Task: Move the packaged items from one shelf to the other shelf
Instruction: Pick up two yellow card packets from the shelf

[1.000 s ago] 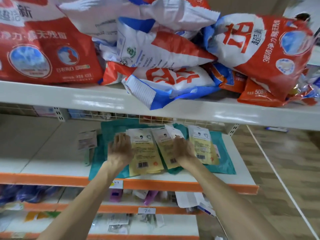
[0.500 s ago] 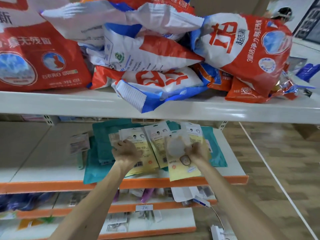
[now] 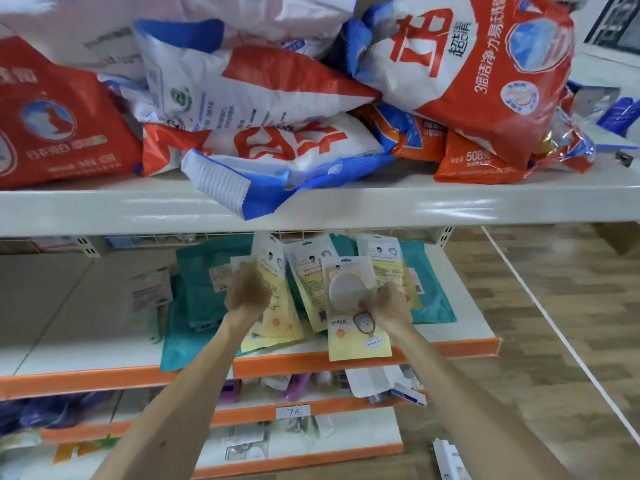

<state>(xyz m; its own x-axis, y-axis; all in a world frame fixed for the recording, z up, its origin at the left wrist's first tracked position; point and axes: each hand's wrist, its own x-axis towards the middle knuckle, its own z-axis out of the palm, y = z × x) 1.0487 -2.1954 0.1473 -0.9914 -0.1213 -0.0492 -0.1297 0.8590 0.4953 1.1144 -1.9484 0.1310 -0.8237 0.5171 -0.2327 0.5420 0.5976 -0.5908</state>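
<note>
Several flat yellow packets lie fanned over teal pouches (image 3: pixel 204 278) on the middle shelf (image 3: pixel 464 327). My right hand (image 3: pixel 389 303) grips one yellow packet (image 3: pixel 353 317) with a round white pad showing, lifted off the pile and hanging over the shelf's orange front edge. My left hand (image 3: pixel 247 292) grips another yellow packet (image 3: pixel 273 323), raised slightly at the pile's left side. Two more yellow packets (image 3: pixel 308 271) lie between and behind my hands.
The top shelf (image 3: pixel 346 202) just above my hands carries a heap of large red, white and blue detergent bags (image 3: pixel 478 74), one corner overhanging its edge. Lower orange-edged shelves (image 3: pixel 311 414) hold small packaged goods. Wooden floor lies to the right.
My right hand has closed on a yellow packet and lifted it toward me off the pile. My left hand has curled round the left packet. The view has tilted up slightly.
</note>
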